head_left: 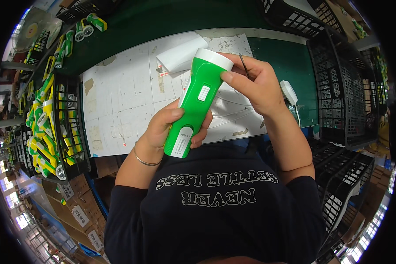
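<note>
A green flashlight [191, 103] with a white head ring and a white ribbed switch is tilted over the worktable, its head pointing away from me. My left hand [160, 125] wraps round the lower body, thumb on one side and fingertips showing on the other. At the head end, the thumb of my right hand [262, 88] presses beside the white ring, with the other fingers behind it. A thin dark rod [244, 67] sticks out between the right fingers; its kind cannot be made out. The lens face is turned away.
White sheeting [119, 101] covers the worktable, with a curled white sheet [182, 53] behind the flashlight. A white corded device [288, 92] lies right. At left stands a black crate [77, 143] of green-yellow flashlights; more flashlights [97, 22] lie far left. Black crates [345, 88] stand right.
</note>
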Tool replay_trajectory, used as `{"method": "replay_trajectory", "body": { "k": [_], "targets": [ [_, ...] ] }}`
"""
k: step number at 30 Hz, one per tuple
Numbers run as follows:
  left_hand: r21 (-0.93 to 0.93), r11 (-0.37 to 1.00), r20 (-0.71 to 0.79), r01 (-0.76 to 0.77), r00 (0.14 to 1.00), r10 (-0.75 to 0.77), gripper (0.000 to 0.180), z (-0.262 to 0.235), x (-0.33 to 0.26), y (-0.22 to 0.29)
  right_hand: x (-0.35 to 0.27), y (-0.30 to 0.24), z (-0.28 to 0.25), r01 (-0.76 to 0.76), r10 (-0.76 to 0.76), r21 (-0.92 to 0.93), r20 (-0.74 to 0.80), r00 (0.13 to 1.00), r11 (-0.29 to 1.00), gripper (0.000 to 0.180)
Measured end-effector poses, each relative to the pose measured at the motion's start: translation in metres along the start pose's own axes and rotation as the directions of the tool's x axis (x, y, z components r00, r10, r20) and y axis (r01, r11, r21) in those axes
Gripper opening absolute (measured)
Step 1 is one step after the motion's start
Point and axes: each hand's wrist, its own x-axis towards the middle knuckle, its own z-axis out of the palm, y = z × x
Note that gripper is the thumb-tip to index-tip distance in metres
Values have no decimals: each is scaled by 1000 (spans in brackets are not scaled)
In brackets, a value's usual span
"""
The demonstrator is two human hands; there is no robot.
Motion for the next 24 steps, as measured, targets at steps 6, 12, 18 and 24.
{"method": "replay_trajectory", "body": {
  "k": [6, 12, 18, 24],
  "targets": [
    [32, 999, -25, -3, 1000, 4, 53, -1, 0, -2, 2, -4, 1, -49, 49, -27, -4, 999, 998, 33],
    [21, 1000, -23, -7, 1000, 8, 51, -2, 0, -2, 2, -6, 1, -102, 102, -21, 0, 995, 995, 32],
    [19, 1000, -11, -3, 1000, 3, 50, -3, 0, -2, 2, -7, -2, -102, 102, 5, 16, 995, 995, 32],
    [20, 1000, -27, -2, 1000, 3, 50, -3, 0, -2, 3, -5, 0, -92, 92, -49, -2, 996, 995, 31]
  ]
}}
